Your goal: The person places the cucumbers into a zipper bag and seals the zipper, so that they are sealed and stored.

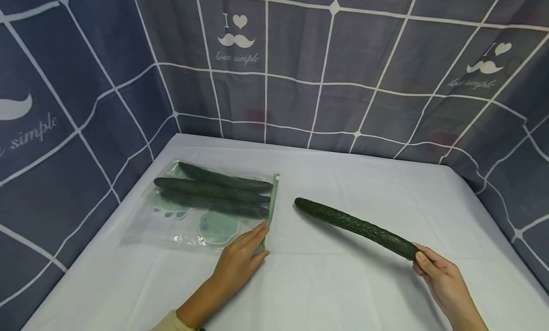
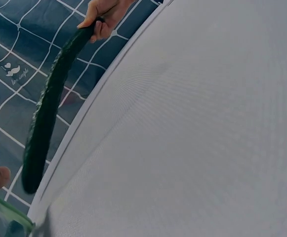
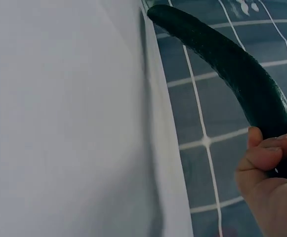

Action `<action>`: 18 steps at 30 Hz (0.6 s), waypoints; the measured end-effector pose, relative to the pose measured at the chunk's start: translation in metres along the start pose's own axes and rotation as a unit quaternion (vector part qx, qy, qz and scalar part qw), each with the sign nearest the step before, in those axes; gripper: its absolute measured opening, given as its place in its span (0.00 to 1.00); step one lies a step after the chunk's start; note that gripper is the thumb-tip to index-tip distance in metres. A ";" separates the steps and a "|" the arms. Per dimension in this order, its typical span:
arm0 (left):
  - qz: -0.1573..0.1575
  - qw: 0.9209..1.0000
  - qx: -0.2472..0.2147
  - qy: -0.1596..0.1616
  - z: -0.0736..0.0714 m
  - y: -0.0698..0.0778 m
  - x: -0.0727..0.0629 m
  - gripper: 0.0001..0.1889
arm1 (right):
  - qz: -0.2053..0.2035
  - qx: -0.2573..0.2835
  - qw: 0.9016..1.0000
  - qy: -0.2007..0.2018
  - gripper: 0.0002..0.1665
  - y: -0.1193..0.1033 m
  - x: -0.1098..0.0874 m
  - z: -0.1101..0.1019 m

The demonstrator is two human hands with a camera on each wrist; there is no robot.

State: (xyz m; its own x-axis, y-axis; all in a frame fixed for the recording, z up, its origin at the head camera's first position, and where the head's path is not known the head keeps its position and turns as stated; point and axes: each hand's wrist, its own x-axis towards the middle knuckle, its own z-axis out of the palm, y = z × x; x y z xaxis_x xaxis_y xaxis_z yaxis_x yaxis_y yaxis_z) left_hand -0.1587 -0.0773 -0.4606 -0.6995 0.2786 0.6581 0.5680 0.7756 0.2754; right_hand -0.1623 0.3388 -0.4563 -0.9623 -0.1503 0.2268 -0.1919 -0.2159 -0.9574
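Observation:
A long dark green cucumber is held up above the white table by my right hand, whose thumb and fingers grip its near end. Its far end points left, toward a clear zip bag lying flat with a green zip edge. Inside this bag lie several cucumbers, side by side. My left hand rests at the bag's near right corner, with fingers fairly straight over the zip edge and the thumb apart. In the right wrist view, curled fingers wrap the cucumber.
A white cloth covers the table. Dark checked curtains with white lines and printed mustaches stand along the back and both sides. The bag carries a pale green print.

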 end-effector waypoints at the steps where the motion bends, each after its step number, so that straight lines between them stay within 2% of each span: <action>1: -0.001 1.000 0.000 0.001 0.000 0.000 0.000 0.30 | 0.003 0.012 1.000 -0.015 0.23 0.001 0.002 0.006; 4: -0.001 1.000 0.001 0.002 0.000 0.000 0.000 0.30 | 0.010 0.016 0.999 -0.045 0.24 0.003 0.009 0.022; 7: -0.001 1.000 -0.002 0.005 0.001 0.000 0.001 0.29 | 0.016 -0.035 0.997 -0.068 0.23 0.005 0.015 0.034; 11: 0.002 1.000 -0.003 0.008 0.001 0.000 0.000 0.29 | 0.014 -0.098 0.988 -0.116 0.21 0.007 0.022 0.042; 18: 0.006 1.000 -0.003 0.006 0.000 -0.002 -0.001 0.29 | -0.003 -0.074 0.971 -0.227 0.22 0.005 0.023 0.036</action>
State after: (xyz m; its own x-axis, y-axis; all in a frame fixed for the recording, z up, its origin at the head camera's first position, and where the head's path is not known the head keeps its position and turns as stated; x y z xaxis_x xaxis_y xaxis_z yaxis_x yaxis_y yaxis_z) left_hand -0.1595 -0.0787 -0.4619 -0.6872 0.2818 0.6696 0.5789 0.7692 0.2705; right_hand -0.1779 0.2992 -0.4491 -0.7837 -0.5663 0.2552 -0.2546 -0.0820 -0.9636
